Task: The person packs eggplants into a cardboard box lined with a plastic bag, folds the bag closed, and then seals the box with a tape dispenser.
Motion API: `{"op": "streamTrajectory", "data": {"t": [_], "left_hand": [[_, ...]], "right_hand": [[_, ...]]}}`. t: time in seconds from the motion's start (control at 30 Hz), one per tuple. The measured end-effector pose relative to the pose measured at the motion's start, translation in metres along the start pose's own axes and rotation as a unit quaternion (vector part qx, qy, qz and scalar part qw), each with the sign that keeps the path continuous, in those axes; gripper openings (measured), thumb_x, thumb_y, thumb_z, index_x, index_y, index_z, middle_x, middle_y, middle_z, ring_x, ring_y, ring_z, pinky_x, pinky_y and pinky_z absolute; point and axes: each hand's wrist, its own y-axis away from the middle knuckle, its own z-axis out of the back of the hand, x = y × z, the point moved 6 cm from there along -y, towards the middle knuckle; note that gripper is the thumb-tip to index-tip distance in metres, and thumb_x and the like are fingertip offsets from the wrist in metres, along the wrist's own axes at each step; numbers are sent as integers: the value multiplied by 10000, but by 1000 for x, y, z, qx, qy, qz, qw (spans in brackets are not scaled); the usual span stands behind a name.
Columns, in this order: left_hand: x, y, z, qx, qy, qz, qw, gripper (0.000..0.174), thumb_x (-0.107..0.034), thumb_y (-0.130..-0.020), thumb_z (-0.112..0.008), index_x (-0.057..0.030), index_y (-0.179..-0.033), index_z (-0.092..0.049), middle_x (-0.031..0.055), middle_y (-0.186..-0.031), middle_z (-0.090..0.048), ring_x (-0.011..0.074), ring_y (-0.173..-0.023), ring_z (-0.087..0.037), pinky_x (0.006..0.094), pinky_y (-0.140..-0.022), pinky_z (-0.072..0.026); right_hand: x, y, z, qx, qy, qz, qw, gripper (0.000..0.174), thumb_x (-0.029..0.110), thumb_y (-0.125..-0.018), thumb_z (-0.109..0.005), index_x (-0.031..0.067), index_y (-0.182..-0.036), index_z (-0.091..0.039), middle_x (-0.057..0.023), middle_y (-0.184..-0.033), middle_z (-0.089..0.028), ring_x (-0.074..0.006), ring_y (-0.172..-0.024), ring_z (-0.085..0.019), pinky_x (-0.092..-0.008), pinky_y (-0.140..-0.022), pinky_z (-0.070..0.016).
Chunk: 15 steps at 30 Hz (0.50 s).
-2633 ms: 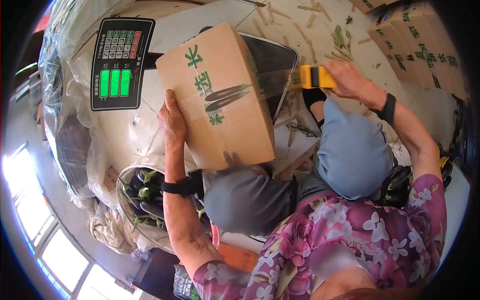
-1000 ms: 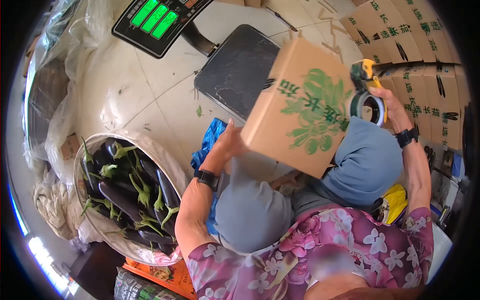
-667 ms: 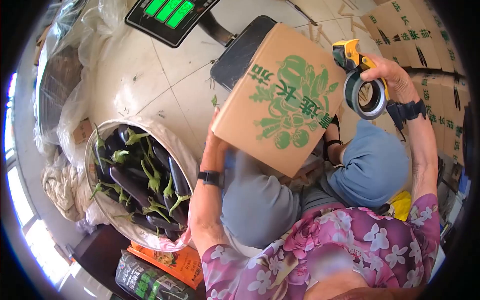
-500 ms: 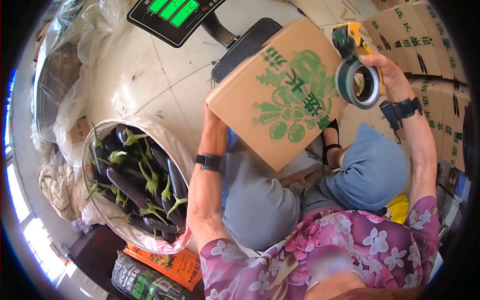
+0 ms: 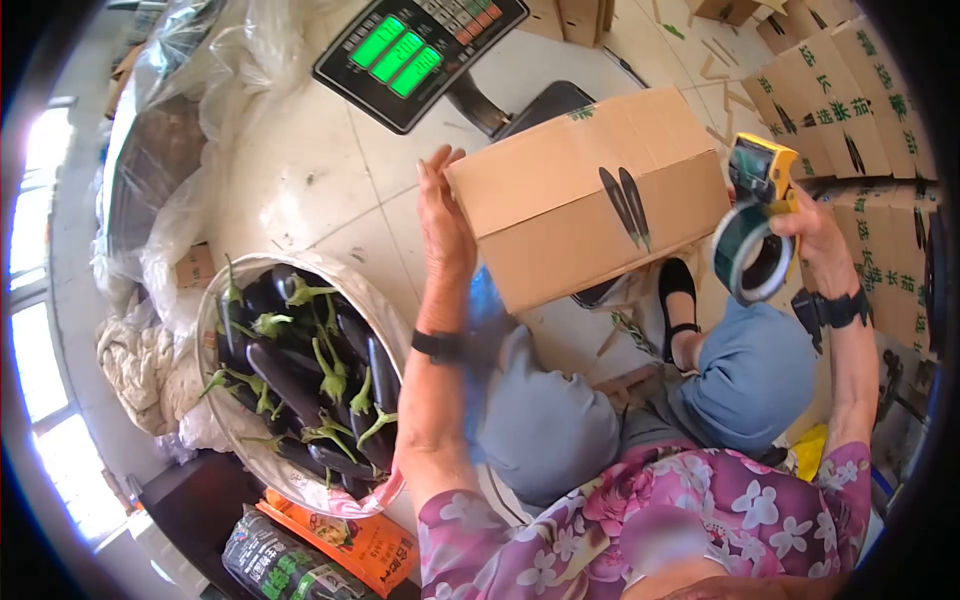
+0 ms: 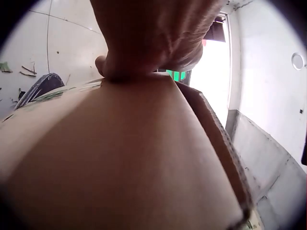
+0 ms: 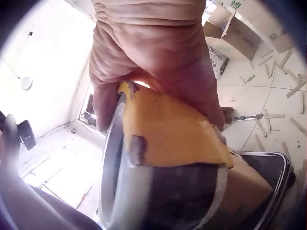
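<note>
A cardboard box (image 5: 560, 215) is tilted over the person's knees, a face with a seam and two dark eggplant prints turned up. The left hand (image 5: 445, 225) lies against its left end with fingers extended; in the left wrist view that hand (image 6: 148, 43) rests on the box's brown panel (image 6: 120, 153), beside a loose flap edge. At the box's right end, the right hand (image 5: 822, 235) grips a yellow tape dispenser (image 5: 765, 170) carrying a large roll of tape. From the right wrist, fingers wrap the dispenser's worn yellow body (image 7: 172, 129).
Beyond the box stands a scale with a lit green display (image 5: 400, 55) and dark platform (image 5: 550, 105). A cloth-lined basket (image 5: 215, 300) of eggplants is at the left. Printed cartons (image 5: 880, 250) are stacked at the right. An orange bag (image 5: 370, 550) lies lower left.
The box has been turned from its vegetable-print face to the seamed face with eggplant prints. Earlier, tape stretched from it to the dispenser. The left hand's fingers have straightened at its end.
</note>
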Motion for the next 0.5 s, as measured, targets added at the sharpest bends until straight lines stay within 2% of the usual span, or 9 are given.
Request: {"op": "streamTrajectory", "data": {"t": [0.03, 0.07, 0.13, 0.17, 0.2, 0.27, 0.3, 0.43, 0.5], "left_hand": [[6, 1, 9, 15, 14, 7, 1000, 716, -576, -1017, -373, 10, -1425, -411, 224, -1420, -471, 275, -1342, -409, 417, -1137, -281], [8, 2, 16, 19, 11, -1, 1000, 716, -576, -1017, -373, 10, -1425, -411, 224, -1420, -471, 275, -1342, -409, 417, -1137, -281], [12, 8, 38, -43, 14, -9, 999, 691, -570, -1020, -363, -9, -1418, -429, 191, -1415, -494, 274, -1374, -390, 452, -1166, -203], [12, 12, 45, -42, 24, -6, 999, 713, -562, -1020, -389, 29, -1420, -388, 230, -1409, -487, 302, -1335, -428, 412, -1141, -285], [12, 16, 52, -40, 24, -10, 999, 713, -562, -1020, -389, 29, -1420, -388, 230, -1409, -487, 302, -1335, -428, 412, -1141, -285], [19, 26, 67, -89, 6, 41, 995, 696, -542, -1026, -390, 44, -1401, -407, 238, -1385, -508, 304, -1342, -420, 430, -1144, -278], [22, 28, 73, -102, -2, 52, 993, 657, -508, -1031, -410, 50, -1377, -433, 234, -1331, -552, 303, -1319, -451, 435, -1133, -296], [34, 40, 99, -109, 1, 68, 992, 607, -468, -1034, -437, 46, -1357, -452, 224, -1265, -596, 300, -1268, -508, 427, -1109, -341], [40, 45, 109, -140, -3, 81, 987, 657, -447, -1027, -440, 110, -1373, -417, 282, -1255, -592, 320, -1234, -546, 421, -1090, -382]], "right_hand": [[1, 3, -4, -7, -31, 14, 999, 895, 274, -634, -816, -28, -1390, -446, -173, -1309, -593, -255, -1161, -613, -385, -1019, -493], [2, 5, -7, -16, -62, 27, 998, 885, 289, -643, -811, -30, -1385, -450, -194, -1309, -596, -264, -1148, -627, -387, -1001, -512], [12, 10, -13, -21, -58, 51, 997, 867, 331, -674, -804, -32, -1379, -454, -208, -1283, -612, -267, -1115, -646, -385, -975, -531], [16, 11, -14, -28, -51, 65, 996, 852, 373, -705, -796, -34, -1373, -457, -223, -1257, -627, -270, -1082, -664, -383, -948, -549], [18, 13, -14, -27, -50, 70, 996, 852, 373, -705, -796, -34, -1373, -457, -223, -1257, -627, -270, -1082, -664, -383, -948, -549], [18, 17, -9, -43, -70, 78, 994, 840, 465, -761, -770, -38, -1361, -465, -230, -1207, -653, -265, -1027, -686, -380, -933, -557], [10, 15, -1, -72, -71, 76, 992, 852, 529, -791, -750, -37, -1361, -466, -239, -1210, -650, -248, -1003, -692, -345, -875, -575], [4, 8, 18, -27, -45, 73, 996, 826, 518, -804, -749, -38, -1352, -479, -244, -1196, -654, -219, -961, -701, -284, -788, -580], [-3, 6, 26, -56, -65, 80, 993, 827, 523, -807, -747, -35, -1356, -477, -247, -1181, -660, -192, -910, -702, -232, -718, -565]]}}
